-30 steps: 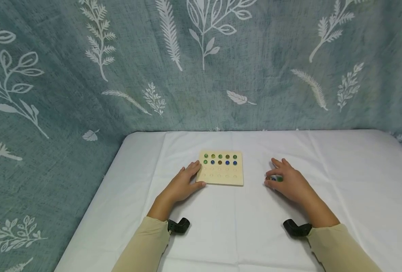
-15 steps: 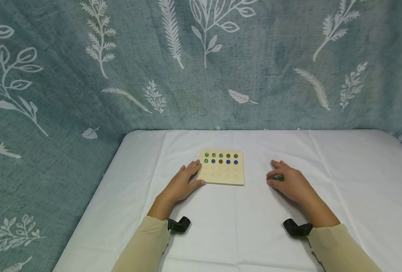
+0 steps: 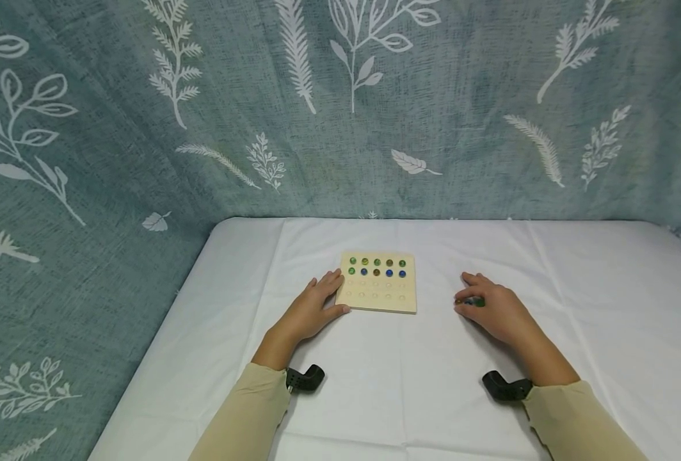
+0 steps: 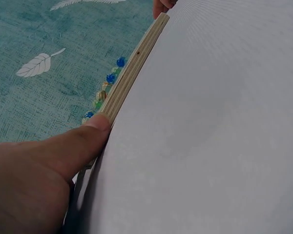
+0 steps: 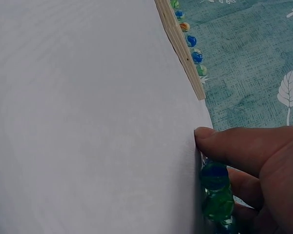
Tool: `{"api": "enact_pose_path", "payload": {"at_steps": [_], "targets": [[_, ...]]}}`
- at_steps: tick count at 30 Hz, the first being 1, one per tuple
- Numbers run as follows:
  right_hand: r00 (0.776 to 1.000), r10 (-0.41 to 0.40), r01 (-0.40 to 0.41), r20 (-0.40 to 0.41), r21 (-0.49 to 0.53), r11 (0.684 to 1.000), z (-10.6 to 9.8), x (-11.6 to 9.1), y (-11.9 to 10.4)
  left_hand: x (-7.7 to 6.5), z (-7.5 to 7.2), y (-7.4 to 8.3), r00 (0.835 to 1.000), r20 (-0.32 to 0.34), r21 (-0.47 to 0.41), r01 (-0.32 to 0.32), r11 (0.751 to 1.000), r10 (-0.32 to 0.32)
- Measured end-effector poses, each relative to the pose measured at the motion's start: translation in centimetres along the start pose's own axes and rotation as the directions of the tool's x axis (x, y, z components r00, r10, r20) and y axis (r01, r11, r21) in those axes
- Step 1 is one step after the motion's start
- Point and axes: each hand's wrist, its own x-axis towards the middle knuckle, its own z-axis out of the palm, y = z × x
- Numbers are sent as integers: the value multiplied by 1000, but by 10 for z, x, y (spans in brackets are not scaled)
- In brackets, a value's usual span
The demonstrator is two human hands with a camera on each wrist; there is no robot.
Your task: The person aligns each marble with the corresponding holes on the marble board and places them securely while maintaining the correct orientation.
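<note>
A pale wooden board [image 3: 375, 304] with rows of round hollows lies on the white-covered table. Coloured glass marbles [image 3: 377, 262], green, yellow-brown and blue, fill its two far rows; the two near rows are bare. My left hand [image 3: 308, 309] rests at the board's left side, fingers extended along that edge. Its thumb [image 4: 98, 123] presses the near edge at the corner. Right of the board, my right hand [image 3: 497, 310] is low over the table, thumb and fingers loosely around several loose marbles [image 5: 217, 202], blue and green among them. Part of this group is hidden under the hand.
The white cloth [image 3: 369, 384] covers the table and has fold lines. A blue-green curtain [image 3: 461, 128] with white leaf prints hangs behind and at the left. Black wrist cameras [image 3: 306, 379] stick out inward from both sleeves.
Both hands keep their places by the board and the loose marbles. The whole head view shifts slightly, with the board a little farther right in the picture.
</note>
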Motion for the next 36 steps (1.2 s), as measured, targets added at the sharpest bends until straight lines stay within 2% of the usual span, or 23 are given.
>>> {"api": "enact_pose_path", "payload": {"at_steps": [17, 22, 29, 36], "targets": [[999, -33, 34, -34, 20, 999, 0, 5, -11, 1, -1, -2, 1000, -4, 18, 11, 1000, -11], [995, -55, 60, -77, 56, 997, 5, 17, -27, 1, 0, -4, 1000, -5, 15, 10, 1000, -10], [988, -48, 69, -144, 144, 987, 24, 36, -57, 0, 0, -3, 1000, -6, 1, -12, 1000, 12], [985, -110, 133, -136, 172, 976, 50, 52, -89, 0, 0, -4, 1000, -2, 11, -11, 1000, 11]]}}
